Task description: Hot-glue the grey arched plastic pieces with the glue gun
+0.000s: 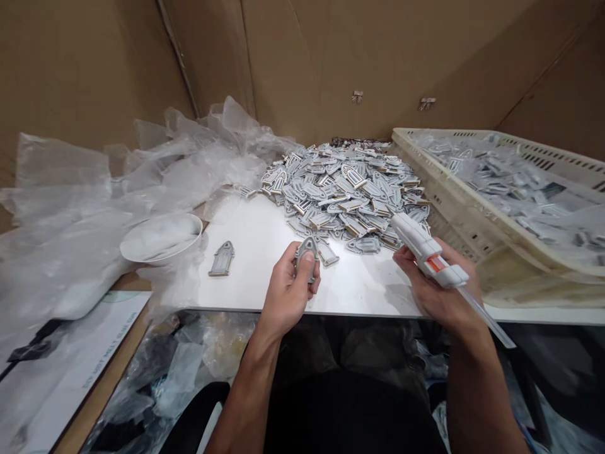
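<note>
My left hand (289, 287) is closed on a small grey arch-shaped piece (306, 252), its thumb pressed on the face, just above the front of the white table. In my right hand (442, 296) is a white hot glue gun (428, 252) with an orange part, its nozzle pointing up and left; a clear glue stick (489, 320) sticks out of its back end. Beyond both hands lies a heap of similar grey pieces (350, 189) with gold-coloured edges. One single arch piece (222, 259) lies apart on the table to the left.
A cream plastic crate (444, 189) holding many bagged pieces stands at the right. Crumpled clear plastic bags (189, 157) and a white bowl (198, 228) fill the left side. Cardboard walls (321, 63) rise behind. Below the table edge is more plastic wrapping (182, 372).
</note>
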